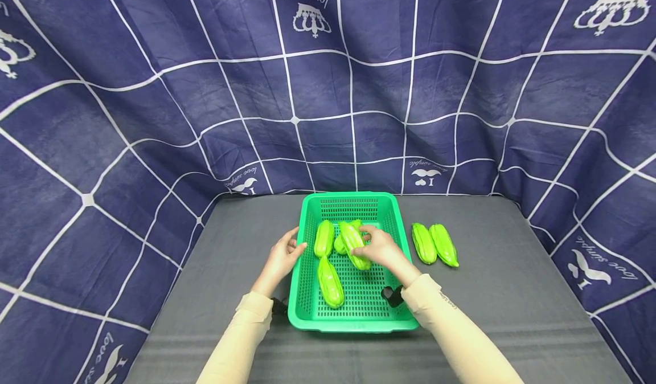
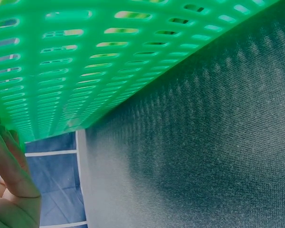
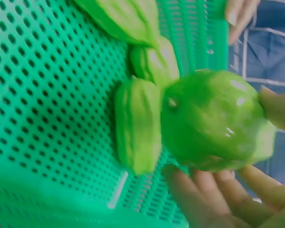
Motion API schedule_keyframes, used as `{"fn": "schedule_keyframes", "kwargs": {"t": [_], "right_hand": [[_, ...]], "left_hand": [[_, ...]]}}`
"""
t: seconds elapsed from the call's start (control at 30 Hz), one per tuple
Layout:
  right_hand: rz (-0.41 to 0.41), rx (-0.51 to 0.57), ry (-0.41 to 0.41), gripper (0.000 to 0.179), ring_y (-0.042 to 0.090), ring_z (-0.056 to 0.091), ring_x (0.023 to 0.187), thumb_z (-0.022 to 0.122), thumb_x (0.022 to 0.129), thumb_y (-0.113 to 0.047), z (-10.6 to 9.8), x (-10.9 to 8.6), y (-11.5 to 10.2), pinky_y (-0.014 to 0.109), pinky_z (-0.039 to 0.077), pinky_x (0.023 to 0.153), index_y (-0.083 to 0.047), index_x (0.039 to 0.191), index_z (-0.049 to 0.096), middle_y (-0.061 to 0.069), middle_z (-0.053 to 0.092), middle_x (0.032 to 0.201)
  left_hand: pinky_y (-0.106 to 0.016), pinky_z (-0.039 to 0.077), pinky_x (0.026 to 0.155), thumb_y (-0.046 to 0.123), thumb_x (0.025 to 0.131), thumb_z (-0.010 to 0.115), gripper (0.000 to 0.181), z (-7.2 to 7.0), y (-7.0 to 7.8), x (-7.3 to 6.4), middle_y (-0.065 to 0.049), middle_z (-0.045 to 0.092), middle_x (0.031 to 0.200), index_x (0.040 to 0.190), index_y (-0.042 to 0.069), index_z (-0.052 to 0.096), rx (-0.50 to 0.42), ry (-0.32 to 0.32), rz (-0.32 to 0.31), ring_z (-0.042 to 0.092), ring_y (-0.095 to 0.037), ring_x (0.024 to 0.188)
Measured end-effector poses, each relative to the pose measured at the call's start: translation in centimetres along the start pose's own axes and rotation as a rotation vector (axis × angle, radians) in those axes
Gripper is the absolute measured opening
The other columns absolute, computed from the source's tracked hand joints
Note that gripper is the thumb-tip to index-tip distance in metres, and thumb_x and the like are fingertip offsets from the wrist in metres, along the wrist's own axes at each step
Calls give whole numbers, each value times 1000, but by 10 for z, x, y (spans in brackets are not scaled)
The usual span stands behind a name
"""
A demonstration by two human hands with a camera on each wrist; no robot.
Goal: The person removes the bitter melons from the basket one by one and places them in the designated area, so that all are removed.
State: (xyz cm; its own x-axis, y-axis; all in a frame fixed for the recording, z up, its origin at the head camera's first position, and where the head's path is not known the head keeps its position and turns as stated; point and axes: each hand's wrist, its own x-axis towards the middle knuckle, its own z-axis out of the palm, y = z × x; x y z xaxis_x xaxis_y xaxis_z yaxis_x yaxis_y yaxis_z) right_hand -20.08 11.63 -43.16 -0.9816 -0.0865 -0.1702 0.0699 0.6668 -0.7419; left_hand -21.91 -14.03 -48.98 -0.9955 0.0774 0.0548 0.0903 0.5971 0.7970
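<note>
Pale sleeves (image 1: 461,338) are seen nearest, reaching in from the bottom of the head view. Near the centre of the frame, a ridged green gourd (image 1: 352,239) is clamped between the thumb and fingers of the right hand (image 1: 381,250), inside the green basket (image 1: 353,326) and partly over a covered gourd (image 1: 339,245). At the basket's left rim, the left hand (image 1: 281,258) is placed with its fingers loosely apart. Right of centre, a pair of gourds (image 1: 424,243) is laid side by side on the grey tabletop (image 1: 205,241). The step in hand is judged to be the handling of one gourd within the basket; whether it is being lowered or lifted cannot be told. For the next move, a steady grip seems called for, with neighbouring gourds left unknocked.
</note>
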Motion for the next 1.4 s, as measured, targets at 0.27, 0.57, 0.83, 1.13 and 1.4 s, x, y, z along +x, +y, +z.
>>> {"fn": "schedule_keyframes", "kwargs": {"t": [0.27,0.57,0.83,1.13,1.4], "right_hand": [[-54,114,180,69,40,63,113,78,84,-20,-31,4,8,46,56,87,-4,144,47,26,59,133],[-44,165,327,67,37,64,115,77,85,-19,-65,-2,21,42,56,87,-4,143,47,23,60,133],[-37,156,405,65,37,63,116,74,89,-21,-93,-9,42,34,54,83,-2,144,45,24,58,134],[64,125,504,68,42,58,122,72,90,-23,-119,-14,71,51,49,96,-1,147,41,27,53,139],[128,39,559,64,44,56,121,69,92,-17,-124,-13,108,53,45,99,1,147,41,29,53,137]], "left_hand": [[-39,53,72,21,95,66,56,0,-1,0,-16,63,100,144,1,47,-4,4,-8,62,-24,85],[-38,52,71,19,96,66,55,0,-2,0,-17,63,100,143,-1,47,-4,2,8,62,-24,84],[-36,52,70,19,96,66,55,0,-3,0,-16,64,99,143,-1,47,1,3,12,62,-22,83],[-39,53,73,19,95,67,56,1,-2,0,-16,64,100,144,0,47,-4,4,0,62,-24,84],[-39,53,72,18,95,66,55,0,-3,1,-17,64,98,143,-1,47,-5,6,13,63,-24,83]]}}
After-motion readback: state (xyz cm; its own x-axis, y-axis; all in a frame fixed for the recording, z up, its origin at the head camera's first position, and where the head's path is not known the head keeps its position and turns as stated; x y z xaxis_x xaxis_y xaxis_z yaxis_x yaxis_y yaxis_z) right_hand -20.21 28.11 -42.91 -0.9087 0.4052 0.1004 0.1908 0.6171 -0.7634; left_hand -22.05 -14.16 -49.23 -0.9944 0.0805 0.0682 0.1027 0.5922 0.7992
